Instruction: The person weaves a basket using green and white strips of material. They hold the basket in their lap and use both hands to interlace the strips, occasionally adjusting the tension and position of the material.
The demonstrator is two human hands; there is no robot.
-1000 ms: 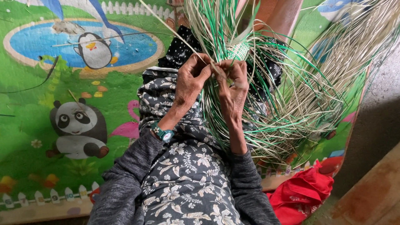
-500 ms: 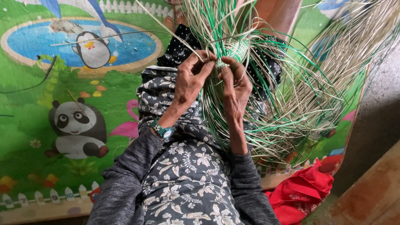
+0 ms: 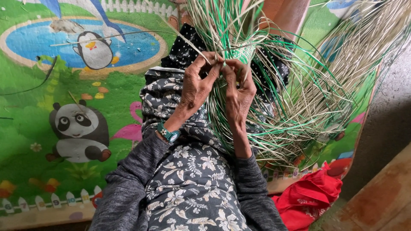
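Fingers [image 3: 212, 70] of both hands are pinching green and pale weaving strands [image 3: 222, 60] at the woven core [image 3: 245, 52], above the lap. Left hand [image 3: 198, 85] and right hand [image 3: 238, 87] are working close together; loose strands [image 3: 308, 107] fanning over the play mat [image 3: 64, 85] could tangle or slip free.

You sit on a green cartoon play mat [image 3: 38, 128] printed with a panda, a penguin and a pond, spread over the grey floor [image 3: 385, 115], with a crumpled red cloth [image 3: 310, 199] lying at its lower right edge.
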